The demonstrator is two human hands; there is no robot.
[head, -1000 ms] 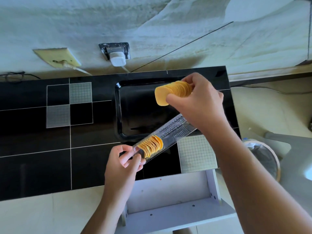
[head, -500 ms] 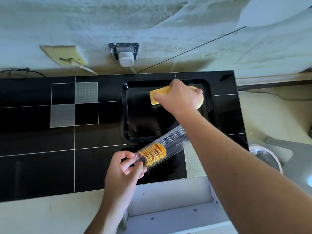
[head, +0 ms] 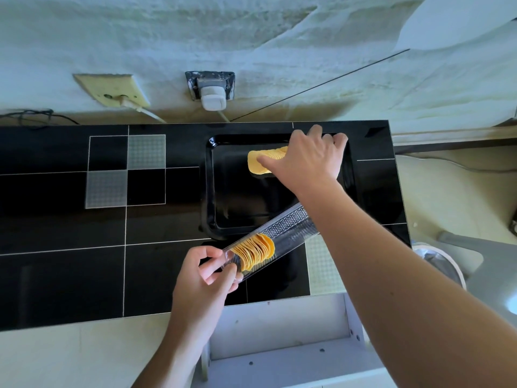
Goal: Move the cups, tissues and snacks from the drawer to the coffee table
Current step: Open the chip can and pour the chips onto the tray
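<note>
A stack of yellow crisps (head: pixel 261 163) lies in the far part of the black tray (head: pixel 221 191) on the black coffee table (head: pixel 70 219). My right hand (head: pixel 307 161) rests over the stack, its fingers spread across it and its thumb touching the front crisp. My left hand (head: pixel 207 278) grips the near end of a clear plastic crisp tray (head: pixel 288 231), which slants up to the right over the table's front. A short stack of crisps (head: pixel 256 252) sits in its near half. The white drawer (head: pixel 279 331) stands open below the table's edge.
Two wall sockets (head: pixel 211 89) with plugs and cords sit behind the table. A cable (head: pixel 321 85) runs diagonally up the wall. A bin with a dark liner (head: pixel 439 264) and a grey chair (head: pixel 481 264) stand at the right on the pale floor.
My right hand has carried the stack of crisps from above the clear tray away and down into the far part of the black tray. My left hand has kept the clear tray steady.
</note>
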